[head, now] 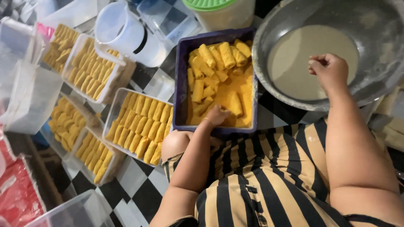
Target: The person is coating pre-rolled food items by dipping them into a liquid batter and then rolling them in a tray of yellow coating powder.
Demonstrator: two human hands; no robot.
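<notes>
We see a dark blue tray (180, 80) resting on the checkered floor (143, 189) just ahead of our lap, holding yellow breadcrumbs and a heap of crumbed rolls (219, 56) piled toward its far side. Our left hand (216, 114) reaches into the tray's near edge, its grip closed among the crumbs on what looks like a roll, though the fingers hide what is inside. Beside the tray's right edge sits a wide metal basin (378, 25) with a pool of pale batter (311, 59); our right hand (328, 69) hovers over the batter with fingertips pinched together, holding nothing we can make out. To the left of the tray, clear plastic boxes (139, 122) are packed with rows of finished rolls, some stacked and partly cut off by the frame. A clear jug (122, 29) and a tub with a green lid (208, 4) stand at the far side, and red packaging (17, 197) shows at the near left corner. Our striped garment (269, 176) fills the foreground.
</notes>
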